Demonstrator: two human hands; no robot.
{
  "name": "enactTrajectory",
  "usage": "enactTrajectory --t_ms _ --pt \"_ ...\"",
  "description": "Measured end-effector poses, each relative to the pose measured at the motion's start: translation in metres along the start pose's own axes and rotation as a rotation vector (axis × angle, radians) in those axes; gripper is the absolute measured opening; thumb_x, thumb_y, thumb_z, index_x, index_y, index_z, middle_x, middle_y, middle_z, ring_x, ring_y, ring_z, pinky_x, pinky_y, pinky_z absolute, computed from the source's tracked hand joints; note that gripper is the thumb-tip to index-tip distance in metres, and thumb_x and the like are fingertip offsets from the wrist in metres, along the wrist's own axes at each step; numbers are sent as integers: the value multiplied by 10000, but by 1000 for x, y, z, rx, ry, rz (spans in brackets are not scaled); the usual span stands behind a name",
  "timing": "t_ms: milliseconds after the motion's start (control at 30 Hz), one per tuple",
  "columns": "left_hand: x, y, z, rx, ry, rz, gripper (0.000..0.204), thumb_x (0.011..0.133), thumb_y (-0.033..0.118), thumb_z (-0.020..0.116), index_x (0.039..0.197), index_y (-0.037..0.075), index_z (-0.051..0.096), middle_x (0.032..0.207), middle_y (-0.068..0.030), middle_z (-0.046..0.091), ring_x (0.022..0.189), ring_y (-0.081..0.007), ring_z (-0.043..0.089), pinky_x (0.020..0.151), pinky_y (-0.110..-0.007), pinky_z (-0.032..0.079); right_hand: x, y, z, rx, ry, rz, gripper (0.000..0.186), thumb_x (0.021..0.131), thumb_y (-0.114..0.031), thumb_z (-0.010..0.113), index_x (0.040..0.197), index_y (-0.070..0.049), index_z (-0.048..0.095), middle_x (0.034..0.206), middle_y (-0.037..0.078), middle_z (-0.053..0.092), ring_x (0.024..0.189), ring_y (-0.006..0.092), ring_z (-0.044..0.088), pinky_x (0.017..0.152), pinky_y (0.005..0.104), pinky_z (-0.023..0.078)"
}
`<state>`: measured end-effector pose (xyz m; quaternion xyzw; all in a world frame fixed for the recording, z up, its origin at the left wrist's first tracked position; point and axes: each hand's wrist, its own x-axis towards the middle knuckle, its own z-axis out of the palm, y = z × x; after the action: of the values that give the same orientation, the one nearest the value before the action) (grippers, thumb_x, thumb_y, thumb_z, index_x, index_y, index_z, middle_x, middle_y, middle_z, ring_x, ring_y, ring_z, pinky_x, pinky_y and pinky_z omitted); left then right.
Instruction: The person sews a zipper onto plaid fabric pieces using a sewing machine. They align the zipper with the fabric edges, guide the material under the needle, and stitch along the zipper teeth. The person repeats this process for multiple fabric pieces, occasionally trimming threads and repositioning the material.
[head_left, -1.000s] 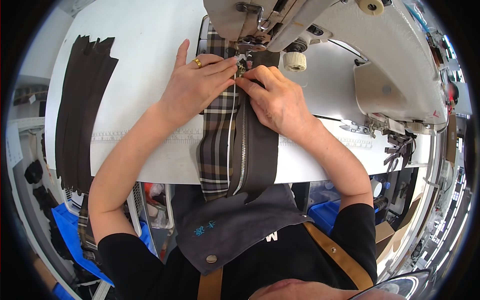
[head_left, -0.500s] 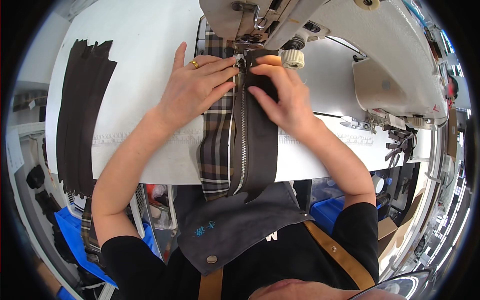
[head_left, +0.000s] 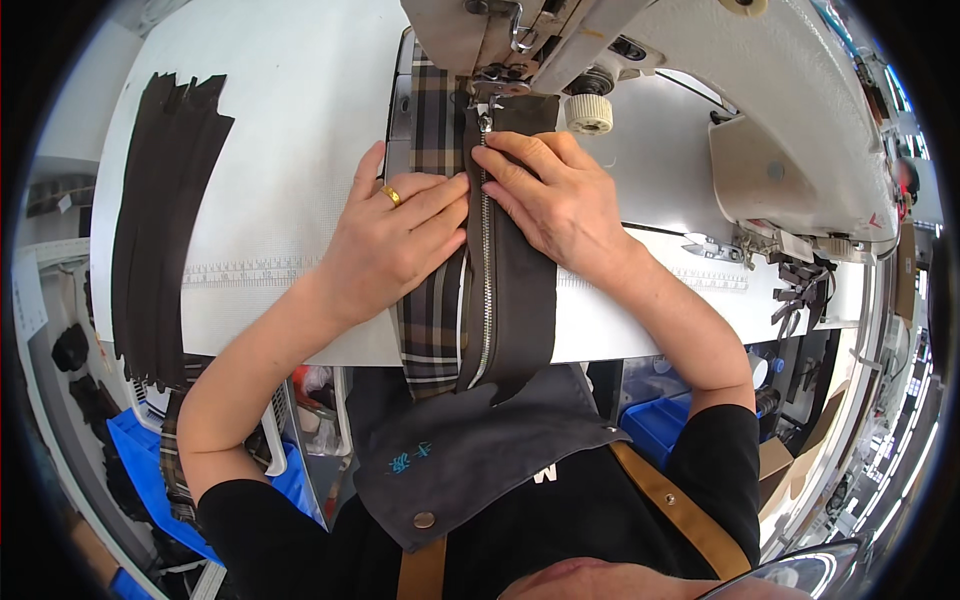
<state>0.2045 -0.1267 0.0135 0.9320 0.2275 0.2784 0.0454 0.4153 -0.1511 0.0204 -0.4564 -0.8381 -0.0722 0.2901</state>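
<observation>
A metal-toothed zipper (head_left: 488,310) on dark brown tape runs lengthwise under the sewing machine head (head_left: 500,75). Its slider (head_left: 485,122) sits just in front of the presser foot. Plaid fabric (head_left: 430,330) lies along the zipper's left side, and a dark brown fabric strip (head_left: 525,310) along its right. My left hand (head_left: 405,225) rests flat on the plaid, fingers stretched out with their tips at the tape's left edge. With bent fingers and thumb, my right hand (head_left: 560,195) holds the zipper a little below the slider. What lies beneath its fingertips is hidden.
A stack of dark brown strips (head_left: 165,230) lies on the white table (head_left: 260,130) at the left. A ruler scale (head_left: 235,272) crosses the table's near part. The machine's arm (head_left: 800,130) stands at the right, and a blue bin (head_left: 655,425) is below the table edge.
Both hands have moved nearer to me, away from the presser foot. The right fingers have come left onto the zipper, and the slider now shows uncovered.
</observation>
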Motion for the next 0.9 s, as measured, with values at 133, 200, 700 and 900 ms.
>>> enactTrajectory --t_ms 133,200,700,900 --pt "2 -2 -3 -70 -22 -38 261 744 141 717 991 68 671 1087 -35 641 940 -173 606 1056 -512 242 0 0 0 -2 -20 -4 303 750 -179 699 1022 -51 665 1041 36 604 822 192 539 710 301 484" --pt "4 -7 -3 -88 -29 -31 255 751 142 715 992 68 672 1090 -39 642 939 -174 607 1056 -489 251 -1 0 0 -9 -24 -5 311 754 -192 699 1029 -52 665 1044 36 603 824 189 534 711 304 478" --pt "26 -25 14 116 -1 4 292 844 130 623 1116 24 626 1217 -2 594 1044 -156 543 1066 -455 231 -3 1 1 -36 -39 -17 354 754 -222 701 1065 -60 655 1049 20 595 824 179 524 685 298 466" --pt "29 -28 15 107 -10 -7 228 844 70 586 1066 24 609 1189 -29 596 1018 -180 549 1044 -474 254 -1 2 1 -28 -40 -25 354 746 -215 702 1060 -61 652 1066 21 587 844 187 528 701 302 464"
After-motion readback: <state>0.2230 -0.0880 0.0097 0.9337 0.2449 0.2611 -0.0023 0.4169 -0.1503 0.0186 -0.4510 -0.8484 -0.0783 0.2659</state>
